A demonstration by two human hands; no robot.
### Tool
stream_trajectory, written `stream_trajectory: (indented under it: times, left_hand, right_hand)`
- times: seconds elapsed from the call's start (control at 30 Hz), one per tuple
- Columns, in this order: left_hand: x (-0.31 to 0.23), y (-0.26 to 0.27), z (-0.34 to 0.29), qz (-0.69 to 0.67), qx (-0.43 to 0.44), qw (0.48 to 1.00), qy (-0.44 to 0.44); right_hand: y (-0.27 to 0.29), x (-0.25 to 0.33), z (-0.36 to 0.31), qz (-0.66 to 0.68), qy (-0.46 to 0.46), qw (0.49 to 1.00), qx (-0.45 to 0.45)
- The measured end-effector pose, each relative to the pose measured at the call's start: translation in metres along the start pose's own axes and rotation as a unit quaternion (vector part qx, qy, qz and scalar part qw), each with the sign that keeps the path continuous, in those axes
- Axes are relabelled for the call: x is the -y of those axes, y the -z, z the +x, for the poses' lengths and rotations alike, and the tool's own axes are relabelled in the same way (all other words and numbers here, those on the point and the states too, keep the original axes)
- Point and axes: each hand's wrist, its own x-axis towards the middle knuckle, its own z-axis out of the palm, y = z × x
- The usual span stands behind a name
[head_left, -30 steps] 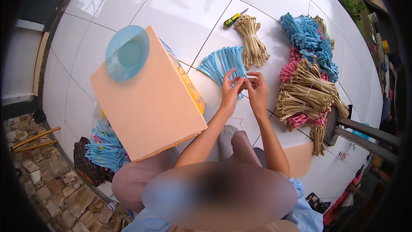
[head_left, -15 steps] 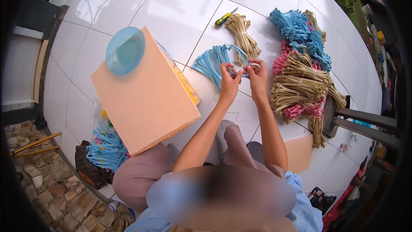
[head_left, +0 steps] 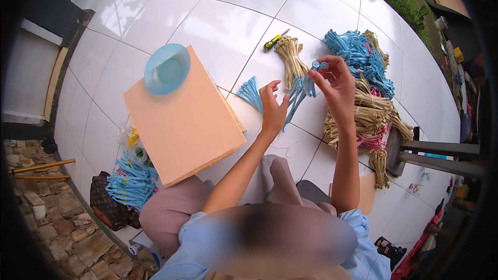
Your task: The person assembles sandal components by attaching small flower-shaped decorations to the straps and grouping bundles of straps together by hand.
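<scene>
Right hand (head_left: 336, 87) lifted, fingertips pinched on top ends of small blue strip bunch (head_left: 301, 91), strips hanging below grip. Left hand (head_left: 272, 108) open, fingers spread, just left of hanging strips, not clearly touching (contact hard to tell). Blue strip fan (head_left: 251, 93) on white tile floor (head_left: 218, 31) left of left hand. Step judged: gathering and aligning bunch. Next likely needs left hand closing round strips below pinch.

A bunch of thin blue strips (head_left: 301, 91) hangs raised above the tiles, its round-tipped ends uppermost.
</scene>
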Motion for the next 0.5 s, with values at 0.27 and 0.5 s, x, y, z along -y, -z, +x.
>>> stream_trajectory:
  times: [0.27, 0.5]
  left_hand:
    - [-0.045, 0.003, 0.021, -0.006, 0.172, 0.972, -0.159]
    - [-0.048, -0.004, 0.005, 0.126, 0.095, 0.958, -0.238]
  right_hand:
    - [0.015, 0.082, 0.004, 0.015, 0.046, 0.998, 0.038]
    - [0.02, 0.071, 0.01, 0.105, 0.103, 0.989, -0.016]
